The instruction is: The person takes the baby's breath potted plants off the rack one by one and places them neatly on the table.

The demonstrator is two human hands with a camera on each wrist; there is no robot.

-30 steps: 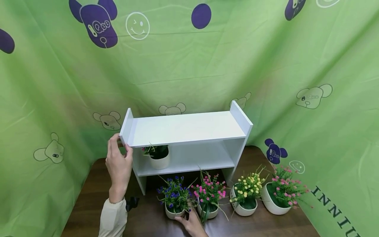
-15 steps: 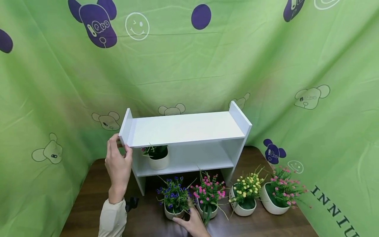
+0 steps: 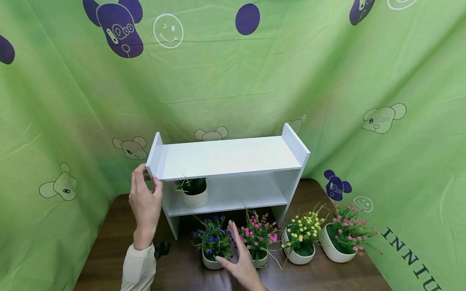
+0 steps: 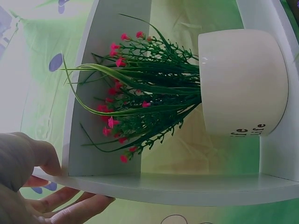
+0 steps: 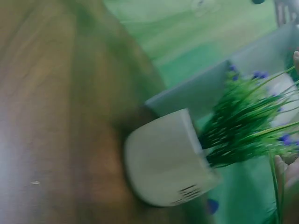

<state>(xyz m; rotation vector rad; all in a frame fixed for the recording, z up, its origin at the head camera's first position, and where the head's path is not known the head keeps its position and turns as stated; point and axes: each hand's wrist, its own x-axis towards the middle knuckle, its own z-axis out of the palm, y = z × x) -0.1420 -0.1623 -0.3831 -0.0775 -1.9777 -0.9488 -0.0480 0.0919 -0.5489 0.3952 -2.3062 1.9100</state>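
Note:
My left hand (image 3: 145,202) grips the front edge of the left side panel of a white two-tier shelf (image 3: 229,157), thumb on one face and fingers on the other. On its lower board, at the left end, stands a white pot of red-pink flowers (image 4: 243,84). My right hand (image 3: 243,262) is beside a potted plant with blue flowers (image 3: 212,238), thumb and fingers spread apart and straight. In the right wrist view the blue-flowered plant's pot (image 5: 163,161) appears sideways and blurred. A pot of pink flowers (image 3: 260,234) stands behind the right hand, partly covered by it.
Farther right on the brown wooden table (image 3: 182,275) stand a yellow-flowered pot (image 3: 302,234) and another pink-flowered pot (image 3: 340,246). A small black object (image 3: 162,249) is at the left sleeve. A green printed cloth (image 3: 218,81) hangs behind and around the table.
My right hand has drawn slightly up and away from the blue-flowered pot, its fingers rising out from among the leaves. The left hand keeps its grip on the shelf.

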